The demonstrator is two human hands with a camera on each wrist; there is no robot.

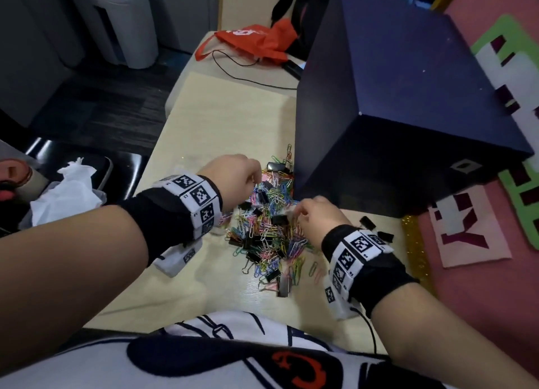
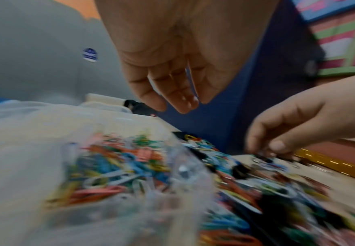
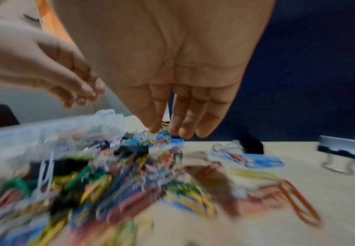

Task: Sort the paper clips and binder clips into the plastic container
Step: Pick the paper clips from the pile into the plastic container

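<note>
— So, is there any writing to read here?

— Only square black-and-white code marks on the wristbands (image 1: 201, 197). The letters on the pink board (image 1: 466, 228) at 3 o'clock are cut off, and the round blue sticker (image 2: 90, 55) in the left wrist view is too blurred.

— Where are the clips?

— Coloured paper clips (image 1: 271, 228) lie in a heap on the bench (image 1: 227, 120), mixed with black binder clips (image 1: 280, 220), at 9 o'clock from the dark blue box (image 1: 393, 97). Some binder clips lie apart at 3 o'clock of the heap. The clear plastic container (image 2: 77, 166), already with paper clips inside, is at 9 o'clock of the heap, under the left wrist.

— And the grip of each hand?

— The left hand (image 1: 233, 178) hangs over the far part of the heap, fingers loose, holding nothing. The right hand (image 1: 315, 216) has its fingertips (image 3: 155, 126) down in the heap at its 3 o'clock edge; whether they pinch a clip, I cannot tell.
</note>
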